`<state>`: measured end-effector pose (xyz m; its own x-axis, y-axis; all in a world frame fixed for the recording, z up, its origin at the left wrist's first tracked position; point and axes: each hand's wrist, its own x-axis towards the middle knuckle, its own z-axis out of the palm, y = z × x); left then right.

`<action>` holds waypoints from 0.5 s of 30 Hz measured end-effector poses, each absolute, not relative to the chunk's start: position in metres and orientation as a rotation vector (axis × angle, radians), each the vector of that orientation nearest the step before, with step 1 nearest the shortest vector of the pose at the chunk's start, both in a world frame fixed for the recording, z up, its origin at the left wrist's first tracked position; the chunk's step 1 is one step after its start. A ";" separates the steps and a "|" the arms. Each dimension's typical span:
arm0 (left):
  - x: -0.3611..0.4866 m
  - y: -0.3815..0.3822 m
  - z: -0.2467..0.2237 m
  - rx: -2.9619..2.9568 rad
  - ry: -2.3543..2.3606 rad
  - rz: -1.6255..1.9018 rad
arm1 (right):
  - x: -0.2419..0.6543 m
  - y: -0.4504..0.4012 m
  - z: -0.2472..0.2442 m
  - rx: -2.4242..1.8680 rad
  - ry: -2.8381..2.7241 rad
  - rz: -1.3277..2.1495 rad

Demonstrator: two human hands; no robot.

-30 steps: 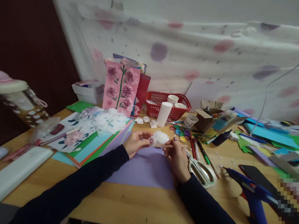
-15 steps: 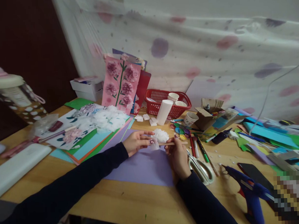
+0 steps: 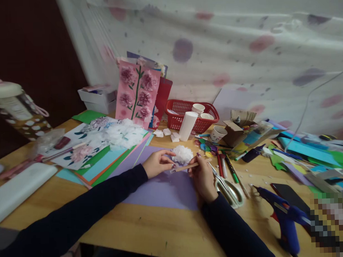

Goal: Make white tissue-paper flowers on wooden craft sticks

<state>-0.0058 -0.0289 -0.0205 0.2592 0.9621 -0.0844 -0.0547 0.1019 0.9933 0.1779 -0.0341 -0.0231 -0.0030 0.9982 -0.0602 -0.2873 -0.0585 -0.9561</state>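
My right hand (image 3: 204, 176) grips a flat, pale wooden stick (image 3: 190, 166), which slants down to the left. At the stick's left end, the fingertips of my left hand (image 3: 158, 163) are pinched together, with another finger raised. Whether a scrap of white tissue is caught between them is too small to tell. Just behind the stick, a ruffled white tissue flower (image 3: 183, 154) rests on a purple sheet of paper (image 3: 162, 192). Both hands hover over this sheet.
Scissors (image 3: 231, 194), pens (image 3: 232, 169) and a blue glue gun (image 3: 278, 207) lie to the right. Behind stand a white roll (image 3: 188, 126), a red basket (image 3: 175, 119) and a paper cup (image 3: 218, 133). Tissue pieces (image 3: 123, 134) cover the papers at left.
The thin white tissue that hung between my left fingers and the stick no longer shows there. The stick now tilts lower at its left end, and more of the tissue flower is visible.
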 end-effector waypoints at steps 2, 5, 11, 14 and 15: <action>-0.005 -0.030 -0.020 1.210 1.008 0.961 | 0.178 -0.033 -0.024 -1.034 -0.940 1.371; -0.004 -0.032 -0.017 1.192 0.986 0.938 | 0.177 -0.033 -0.023 -1.035 -0.924 1.362; -0.003 -0.034 -0.014 1.147 0.894 0.871 | 0.178 -0.032 -0.023 -1.072 -0.919 1.337; -0.005 -0.033 -0.017 1.116 0.850 0.831 | 0.178 -0.032 -0.021 -1.088 -0.913 1.328; -0.005 -0.032 -0.018 1.106 0.847 0.829 | 0.178 -0.032 -0.020 -1.089 -0.935 1.296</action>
